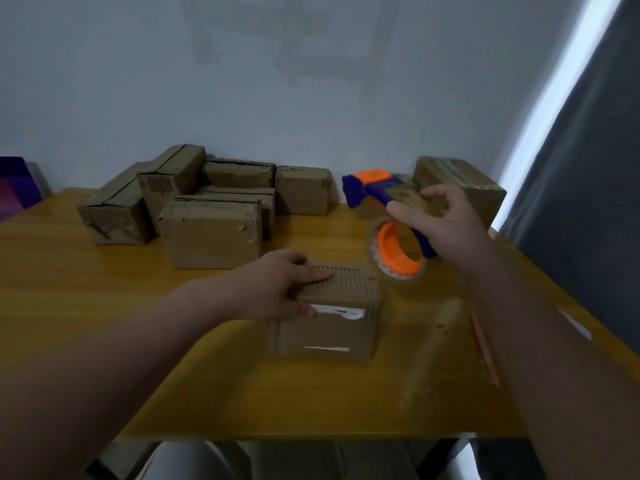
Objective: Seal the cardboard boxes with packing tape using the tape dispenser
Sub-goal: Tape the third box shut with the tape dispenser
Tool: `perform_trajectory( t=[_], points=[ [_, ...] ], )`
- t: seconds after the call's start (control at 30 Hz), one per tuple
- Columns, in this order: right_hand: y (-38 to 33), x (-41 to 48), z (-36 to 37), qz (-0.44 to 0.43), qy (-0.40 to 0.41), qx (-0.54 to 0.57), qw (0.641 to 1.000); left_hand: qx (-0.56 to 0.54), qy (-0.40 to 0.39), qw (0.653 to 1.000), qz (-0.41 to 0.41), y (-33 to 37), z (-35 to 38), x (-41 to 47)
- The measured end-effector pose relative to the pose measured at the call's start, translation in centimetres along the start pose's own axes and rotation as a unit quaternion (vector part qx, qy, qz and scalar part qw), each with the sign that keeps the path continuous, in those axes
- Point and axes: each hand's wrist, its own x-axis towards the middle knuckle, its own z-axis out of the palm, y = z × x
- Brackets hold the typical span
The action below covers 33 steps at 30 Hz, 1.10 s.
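left grip: clasps the left end of the near box, fingers across its ribbed top, thumb on the near face.
right grip: clenched round the tape dispenser, held in the air just right of the box and apart from it.
near box: sits mid-counter, flaps down; blur hides whether any tape crosses the top.
other boxes: a pile far left by the wall; one taped box far right.
step, as i judge: about to lay the first strip.
risk, skid: the box looks light; a pull from the dispenser could drag it if the left hold slackens.
risk, fingers: they lie on the top, likely in the tape's path.
risk, crooked strip: a tilted start would miss the seam.
risk, pencil: near right, could roll off under the forearm.
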Motion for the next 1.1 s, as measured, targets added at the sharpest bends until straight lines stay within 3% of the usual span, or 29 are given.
perform_trajectory(
  t=[0.1, 0.23, 0.47, 0.67, 0.77, 0.83, 0.87, 0.9, 1.0, 1.03, 1.1],
  points=[
    [-1.0, -0.2, 0.2, 0.001, -0.096, 0.066, 0.993, -0.046, 0.019, 0.999, 0.016, -0.5, 1.1, -0.3],
    [-0.9, 0.1, 1.4, -0.029, -0.170, 0.030, 0.985, -0.078, 0.065, 0.994, 0.044, -1.9, 2.7, -0.4],
    [-0.2, 0.3, 2.6, -0.078, -0.217, -0.061, 0.971, -0.154, 0.155, 0.972, 0.090, -3.4, 4.2, -0.7],
    [0.3, 0.7, 2.3, -0.066, -0.238, -0.030, 0.969, -0.225, 0.181, 0.953, 0.086, -3.5, 4.4, -0.9],
    [0.4, 0.8, 2.0, -0.066, -0.243, -0.023, 0.967, -0.295, 0.207, 0.932, 0.041, -2.9, 3.2, -1.6],
    [0.5, 0.7, 1.9, -0.067, -0.245, -0.014, 0.967, -0.368, 0.290, 0.882, -0.053, -2.3, 2.1, -1.7],
    [0.6, 0.8, 1.9, -0.068, -0.247, -0.011, 0.967, -0.434, 0.318, 0.836, -0.110, -2.1, 1.6, -1.6],
    [0.6, 0.7, 1.8, -0.069, -0.249, -0.009, 0.966, -0.523, 0.307, 0.778, -0.162, -2.0, 0.9, -1.4],
    [0.7, 0.7, 1.8, -0.067, -0.260, -0.003, 0.963, -0.740, 0.142, 0.619, -0.219, -1.3, -1.3, -1.2],
    [0.7, 0.7, 1.8, -0.069, -0.263, -0.004, 0.962, -0.766, 0.103, 0.595, -0.222, -1.0, -1.7, -1.2],
    [0.7, 0.7, 1.7, -0.077, -0.266, -0.010, 0.961, -0.776, 0.092, 0.583, -0.221, -0.5, -2.1, -1.0]
  ],
)
